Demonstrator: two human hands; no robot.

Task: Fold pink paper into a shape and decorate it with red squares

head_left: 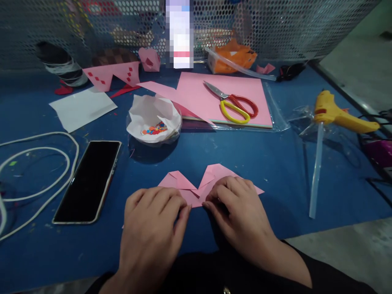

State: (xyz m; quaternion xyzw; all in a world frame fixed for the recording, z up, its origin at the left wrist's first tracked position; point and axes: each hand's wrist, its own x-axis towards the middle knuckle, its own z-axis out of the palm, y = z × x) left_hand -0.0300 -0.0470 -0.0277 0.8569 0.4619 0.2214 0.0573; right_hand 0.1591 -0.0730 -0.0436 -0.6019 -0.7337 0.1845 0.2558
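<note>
A folded pink paper [214, 176] lies on the blue table in front of me, its two raised flaps meeting in a V at the middle. My left hand [153, 224] covers its left part, with thumb and fingers pinched on the lower edge. On the other side, my right hand [239, 216] grips the same paper near the centre, thumb and fingertips close together at the bottom edge. Both hands hide much of the paper's lower sides.
Beyond the paper stands a bowl lined with white paper [147, 114], holding small coloured bits. Scissors [231, 102] rest on pink sheets [196, 87]. A phone [87, 183] and white cable [72, 153] lie left; a yellow glue gun [339, 112] sits right. Metal mesh [137, 20] rises behind.
</note>
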